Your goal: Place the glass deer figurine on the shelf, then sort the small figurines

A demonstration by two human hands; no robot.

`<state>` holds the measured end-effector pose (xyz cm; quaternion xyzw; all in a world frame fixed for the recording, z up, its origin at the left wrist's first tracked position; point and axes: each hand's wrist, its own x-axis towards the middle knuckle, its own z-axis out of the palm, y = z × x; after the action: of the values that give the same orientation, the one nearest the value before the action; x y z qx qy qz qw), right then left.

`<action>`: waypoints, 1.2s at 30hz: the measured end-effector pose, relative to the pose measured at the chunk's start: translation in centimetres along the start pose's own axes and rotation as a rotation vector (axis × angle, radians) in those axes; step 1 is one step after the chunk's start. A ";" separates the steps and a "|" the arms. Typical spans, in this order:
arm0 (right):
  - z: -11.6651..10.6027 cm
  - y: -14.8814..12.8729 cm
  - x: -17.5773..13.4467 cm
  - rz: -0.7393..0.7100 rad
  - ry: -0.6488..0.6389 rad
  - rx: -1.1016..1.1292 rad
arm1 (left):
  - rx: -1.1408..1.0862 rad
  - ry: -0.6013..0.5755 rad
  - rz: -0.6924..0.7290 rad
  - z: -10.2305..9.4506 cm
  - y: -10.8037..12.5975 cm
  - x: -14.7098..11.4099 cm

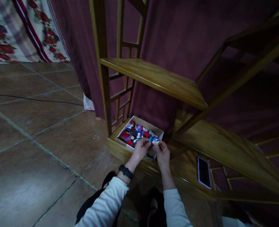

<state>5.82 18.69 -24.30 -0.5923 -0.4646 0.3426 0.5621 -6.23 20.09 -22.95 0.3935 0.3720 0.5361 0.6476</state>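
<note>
Small figure (blue and white, details blurred) pinched between left hand and right hand.

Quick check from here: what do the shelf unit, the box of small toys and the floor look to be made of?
The shelf unit looks like wood with a glossy varnish: visible grain, yellow-brown sheen. The box looks like thin cardboard, matte pale walls with plain cut edges. The small toys seem to be coloured plastic, though they are too small to be sure. The floor looks like glazed brown tile with pale grout lines.

Lower right I see a phone on the wooden shelf; upper left, a floral cloth above the tiled floor.
</note>
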 end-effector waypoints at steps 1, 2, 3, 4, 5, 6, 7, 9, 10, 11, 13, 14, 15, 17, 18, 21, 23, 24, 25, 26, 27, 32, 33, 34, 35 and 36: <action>0.1 0.1 0.0 -0.002 0.001 0.005 | 0.037 0.001 0.026 -0.1 -0.2 0.1; 0.1 0.2 0.0 -0.004 -0.002 0.013 | 0.077 0.005 0.054 -0.2 -0.3 0.2; 0.1 0.2 0.0 -0.006 -0.007 0.019 | 0.116 0.011 0.079 -0.3 -0.5 0.3; 0.1 0.2 0.0 -0.007 -0.011 0.022 | 0.152 0.020 0.100 -0.4 -0.6 0.4; 0.1 0.2 0.0 -0.003 -0.015 0.021 | 0.182 0.030 0.113 -0.5 -0.7 0.4; 0.1 0.2 0.0 0.004 -0.019 0.017 | 0.203 0.041 0.122 -0.6 -0.9 0.5; 0.0 0.1 0.0 0.013 -0.021 0.015 | 0.214 0.052 0.126 -0.7 -1.0 0.6; -0.1 -0.1 0.0 0.030 -0.035 0.020 | 0.220 0.058 0.131 -0.9 -1.1 0.7; -0.2 -0.1 -0.1 0.032 -0.048 0.022 | 0.224 0.057 0.136 -0.9 -1.2 0.7; -0.2 -0.1 -0.1 0.030 -0.059 0.023 | 0.231 0.055 0.142 -1.0 -1.2 0.7; -0.3 -0.1 0.0 0.020 -0.069 0.014 | 0.258 0.055 0.145 -1.0 -1.2 0.7; -0.2 0.0 0.0 0.015 -0.071 0.006 | 0.270 0.060 0.139 -1.1 -1.1 0.7; -0.2 0.1 0.0 0.011 -0.071 -0.001 | 0.276 0.067 0.127 -1.1 -1.0 0.7; -0.2 0.3 0.0 0.007 -0.073 -0.013 | 0.261 0.073 0.089 -1.0 -0.9 0.7; -0.1 0.4 0.0 0.005 -0.078 -0.022 | 0.239 0.074 0.067 -1.0 -0.9 0.7; -0.2 0.4 0.0 -0.020 -0.081 -0.063 | 0.162 0.073 0.026 -0.9 -0.7 0.6; -0.3 0.2 0.0 -0.063 -0.082 -0.106 | 0.125 0.071 0.017 -0.8 -0.6 0.5; -0.4 0.0 -0.1 -0.092 -0.083 -0.134 | 0.109 0.065 0.012 -0.8 -0.6 0.4; -0.5 -0.1 -0.1 -0.124 -0.088 -0.167 | 0.090 0.063 0.004 -0.8 -0.6 0.4; -0.6 -0.4 -0.1 -0.158 -0.097 -0.202 | 0.070 0.062 -0.008 -0.9 -0.5 0.3; -0.7 -0.6 -0.1 -0.192 -0.109 -0.237 | 0.050 0.058 -0.023 -0.9 -0.5 0.3; -1.1 -1.3 0.0 -0.304 -0.193 -0.338 | 0.008 0.031 -0.080 -1.1 0.1 -0.1; -1.1 -1.4 0.0 -0.313 -0.202 -0.347 | 0.008 0.033 -0.081 -1.1 0.2 -0.2; -1.0 -1.5 0.0 -0.320 -0.206 -0.355 | 0.008 0.039 -0.078 -1.1 0.3 -0.3; -1.0 -1.6 -0.1 -0.326 -0.202 -0.358 | 0.011 0.049 -0.072 -1.0 0.4 -0.4; -1.0 -1.7 -0.1 -0.330 -0.192 -0.359 | 0.016 0.061 -0.062 -1.0 0.4 -0.5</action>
<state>6.39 18.14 -22.52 -0.5636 -0.6594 0.2129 0.4497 -7.36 19.71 -22.92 0.3702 0.4078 0.5248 0.6490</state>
